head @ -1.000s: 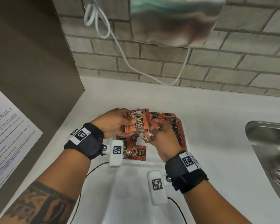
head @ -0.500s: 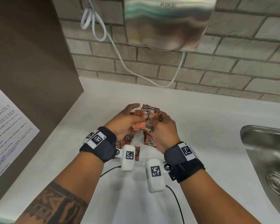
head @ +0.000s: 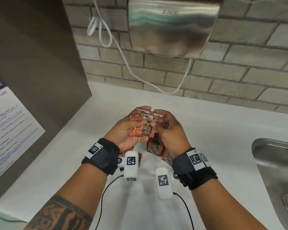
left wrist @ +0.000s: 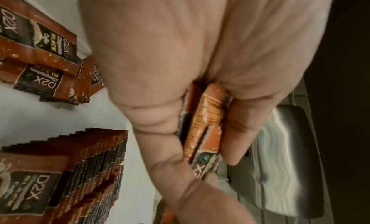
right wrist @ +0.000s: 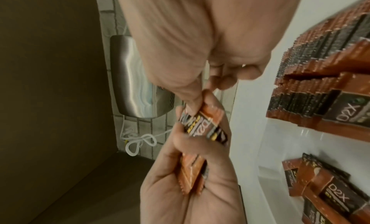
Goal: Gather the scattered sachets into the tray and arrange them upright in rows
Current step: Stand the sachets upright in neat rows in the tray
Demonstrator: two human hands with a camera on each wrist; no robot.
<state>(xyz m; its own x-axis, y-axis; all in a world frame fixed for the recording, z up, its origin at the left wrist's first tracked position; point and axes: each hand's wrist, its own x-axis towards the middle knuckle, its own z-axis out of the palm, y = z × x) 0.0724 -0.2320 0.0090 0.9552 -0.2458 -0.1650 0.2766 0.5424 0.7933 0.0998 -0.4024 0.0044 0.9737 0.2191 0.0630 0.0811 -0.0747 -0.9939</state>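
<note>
Here, in the head view, the left hand (head: 131, 130) is gripping a small bundle of sachets (head: 142, 124) above the white tray (head: 150, 165), while the right hand (head: 170, 130) is pinching the bundle's top edge. In the left wrist view, upright rows (left wrist: 96, 161) are standing finished; loose sachets (left wrist: 46, 66) are lying flat, awaiting sorting. In the right wrist view, the sachets are showing orange-brown foil with a black label, slightly crumpled.
</note>
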